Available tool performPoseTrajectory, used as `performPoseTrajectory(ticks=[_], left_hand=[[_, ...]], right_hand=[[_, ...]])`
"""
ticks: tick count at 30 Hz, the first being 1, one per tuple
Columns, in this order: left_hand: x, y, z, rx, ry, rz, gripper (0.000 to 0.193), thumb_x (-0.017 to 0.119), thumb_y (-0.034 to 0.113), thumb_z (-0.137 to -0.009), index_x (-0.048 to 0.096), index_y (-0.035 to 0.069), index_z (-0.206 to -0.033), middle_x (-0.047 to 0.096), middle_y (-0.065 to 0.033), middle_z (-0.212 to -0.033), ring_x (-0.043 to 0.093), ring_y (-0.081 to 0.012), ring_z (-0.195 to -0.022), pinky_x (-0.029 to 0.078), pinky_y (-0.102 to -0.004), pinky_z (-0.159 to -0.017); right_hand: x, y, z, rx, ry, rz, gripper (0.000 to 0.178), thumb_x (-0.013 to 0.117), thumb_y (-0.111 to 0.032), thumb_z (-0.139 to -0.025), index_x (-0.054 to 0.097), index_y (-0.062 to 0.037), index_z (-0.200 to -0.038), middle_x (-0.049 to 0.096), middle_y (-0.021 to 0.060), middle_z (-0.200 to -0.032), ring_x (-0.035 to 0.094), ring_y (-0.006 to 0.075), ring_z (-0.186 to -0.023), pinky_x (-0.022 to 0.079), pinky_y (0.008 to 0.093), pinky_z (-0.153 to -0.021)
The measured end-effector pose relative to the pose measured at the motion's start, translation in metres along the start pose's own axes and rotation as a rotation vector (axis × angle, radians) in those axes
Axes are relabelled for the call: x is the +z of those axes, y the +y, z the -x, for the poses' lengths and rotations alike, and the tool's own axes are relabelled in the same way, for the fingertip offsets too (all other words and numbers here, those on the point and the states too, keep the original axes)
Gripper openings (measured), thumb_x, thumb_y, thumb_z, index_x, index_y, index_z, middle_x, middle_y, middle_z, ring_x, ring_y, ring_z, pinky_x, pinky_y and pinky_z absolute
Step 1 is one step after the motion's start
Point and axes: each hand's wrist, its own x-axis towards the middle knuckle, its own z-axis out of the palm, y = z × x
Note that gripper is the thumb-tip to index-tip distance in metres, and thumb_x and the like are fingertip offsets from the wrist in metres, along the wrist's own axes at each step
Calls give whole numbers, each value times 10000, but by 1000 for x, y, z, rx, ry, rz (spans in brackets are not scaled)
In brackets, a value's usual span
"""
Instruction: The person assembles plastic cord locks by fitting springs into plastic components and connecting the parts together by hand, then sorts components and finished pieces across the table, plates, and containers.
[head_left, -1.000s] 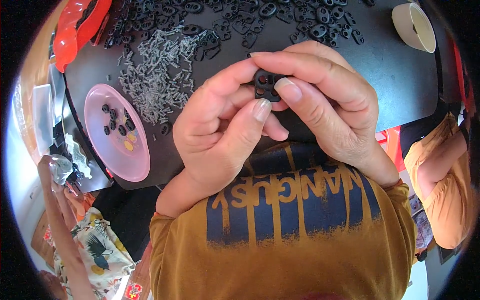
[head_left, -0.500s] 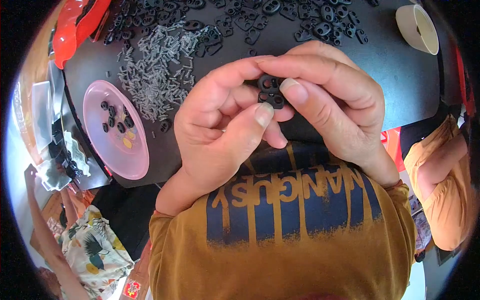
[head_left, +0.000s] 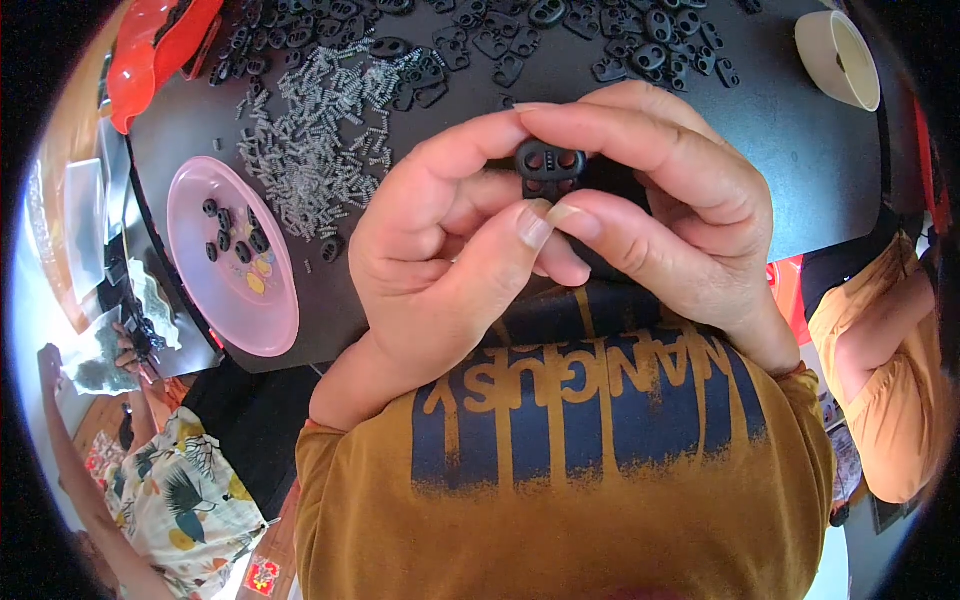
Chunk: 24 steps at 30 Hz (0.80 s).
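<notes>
— While both hands meet above the table edge, what does each grip?

— Left hand [head_left: 450,250]: thumb and forefinger pinch the black two-hole plastic stopper [head_left: 549,168] from its left side. Right hand [head_left: 665,205]: thumb below, forefinger above, pinching the same stopper from the right. The two thumb tips touch just under the part, which is held up in front of the chest, over the near rim of the dark table [head_left: 800,190].

— And around the hands?

— Directly behind the left hand lies a heap of small grey metal springs [head_left: 315,150]. Beyond both hands, along the far side, loose black stopper shells [head_left: 610,40] are scattered. Left of the springs sits a pink plate [head_left: 235,300] holding several small black pieces and a yellow one. A red tray [head_left: 155,50] occupies the far left corner; a cream cup [head_left: 838,58] stands at the far right.
</notes>
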Motion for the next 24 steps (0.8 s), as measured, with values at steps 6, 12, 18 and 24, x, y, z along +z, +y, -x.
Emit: performPoseTrajectory(ticks=[6, 12, 18, 24], left_hand=[[1, -2, 1, 9, 12, 8, 402, 500, -15, -839, 414, -58, -1230, 593, -87, -694, 550, -131, -527, 485, -231, -503], [-7, -4, 1, 169, -104, -229, 381, 491, -14, -855, 425, -54, -1228, 605, -99, -720, 565, -138, -565, 483, -236, -557], [-8, -6, 3, 124, -112, -73, 377, 500, -13, -854, 432, -56, -1223, 615, -111, -781, 556, -121, -583, 465, -223, -567], [-12, -6, 0, 118, -177, 56, 387, 429, -76, -870, 371, -50, -1252, 614, -143, -900, 624, -148, -732, 523, -248, -681]], right_hand=[[2, 1, 0, -25, 38, 52, 350, 617, -61, -789, 565, 30, -1124, 563, 106, -946, 545, 168, -832, 431, 240, -731], [2, 1, 0, -114, 61, 174, 336, 596, -92, -816, 566, 13, -1133, 561, 113, -936, 549, 183, -816, 435, 248, -710], [0, -1, 1, -139, 36, 224, 349, 594, -99, -815, 561, 8, -1146, 558, 111, -938, 542, 185, -811, 432, 256, -699], [2, 3, 1, -117, 32, 123, 405, 615, -121, -796, 544, 2, -1175, 552, 102, -965, 529, 178, -843, 423, 256, -718]])
